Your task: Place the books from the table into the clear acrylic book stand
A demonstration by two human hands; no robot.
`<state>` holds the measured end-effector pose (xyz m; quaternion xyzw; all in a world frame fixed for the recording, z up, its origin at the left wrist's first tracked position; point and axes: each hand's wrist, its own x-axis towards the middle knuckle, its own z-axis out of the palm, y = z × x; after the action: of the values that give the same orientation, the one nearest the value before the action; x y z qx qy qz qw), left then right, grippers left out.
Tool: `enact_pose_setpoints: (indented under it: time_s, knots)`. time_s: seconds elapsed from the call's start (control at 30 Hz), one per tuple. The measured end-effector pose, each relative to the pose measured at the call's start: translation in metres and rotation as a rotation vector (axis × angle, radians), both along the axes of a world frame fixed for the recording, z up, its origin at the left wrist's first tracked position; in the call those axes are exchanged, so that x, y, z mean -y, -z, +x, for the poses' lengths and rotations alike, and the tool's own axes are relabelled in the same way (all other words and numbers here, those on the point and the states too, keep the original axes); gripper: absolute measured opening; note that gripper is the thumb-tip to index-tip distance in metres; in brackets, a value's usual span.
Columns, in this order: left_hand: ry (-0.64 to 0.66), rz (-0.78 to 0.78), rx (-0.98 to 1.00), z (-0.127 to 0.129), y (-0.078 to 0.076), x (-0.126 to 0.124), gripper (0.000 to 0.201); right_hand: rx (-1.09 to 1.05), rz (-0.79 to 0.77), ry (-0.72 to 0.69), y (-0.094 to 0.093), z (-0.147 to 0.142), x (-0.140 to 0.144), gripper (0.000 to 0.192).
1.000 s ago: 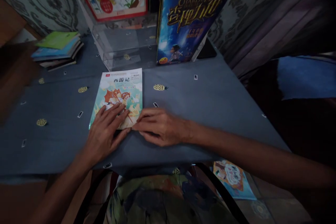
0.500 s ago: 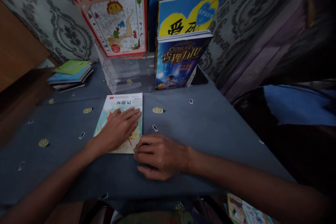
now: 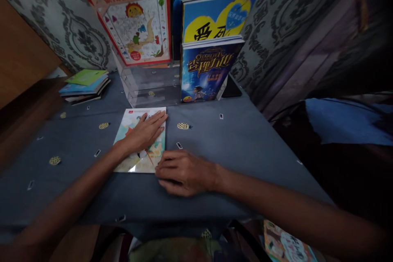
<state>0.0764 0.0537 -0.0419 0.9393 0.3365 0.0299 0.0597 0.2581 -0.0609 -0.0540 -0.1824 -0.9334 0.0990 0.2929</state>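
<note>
A thin picture book (image 3: 135, 163) with a pale, colourful cover lies flat on the blue-grey tablecloth (image 3: 251, 143). My left hand (image 3: 144, 132) lies flat on the book's upper half, fingers stretched toward its top right corner. My right hand (image 3: 184, 172) rests palm down on the cloth, its fingertips touching the book's lower right corner. Neither hand grips anything.
A clear acrylic stand (image 3: 147, 86) at the back holds upright books: a red-framed one (image 3: 132, 16), a dark blue one (image 3: 205, 69) and a blue-yellow one (image 3: 217, 14). A stack of thin books (image 3: 84, 86) lies at the back left. Another book (image 3: 285, 245) lies on the floor.
My left hand has slid up the cover from the book's lower edge to its upper part. My right hand stays at the lower right corner. The view has tilted upward.
</note>
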Motion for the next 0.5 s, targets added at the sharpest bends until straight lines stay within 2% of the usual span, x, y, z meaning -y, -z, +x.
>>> enact_pose_setpoints:
  time_s: [0.13, 0.3, 0.4, 0.5]
  knots:
    - [0.024, 0.040, 0.053, -0.022, 0.010, 0.039, 0.053, -0.026, 0.001, -0.031, -0.001, 0.001, -0.001, 0.026]
    - [-0.008, 0.124, 0.092, -0.046, 0.014, 0.088, 0.050, -0.053, 0.023, -0.035, -0.003, 0.000, 0.000, 0.024]
    - [-0.019, 0.124, 0.083, -0.057, 0.015, 0.099, 0.051, -0.039, 0.024, -0.017, -0.005, 0.000, 0.002, 0.022]
    - [-0.063, 0.101, 0.086, -0.070, 0.015, 0.092, 0.053, 0.021, 0.013, 0.012, -0.007, -0.002, 0.007, 0.021]
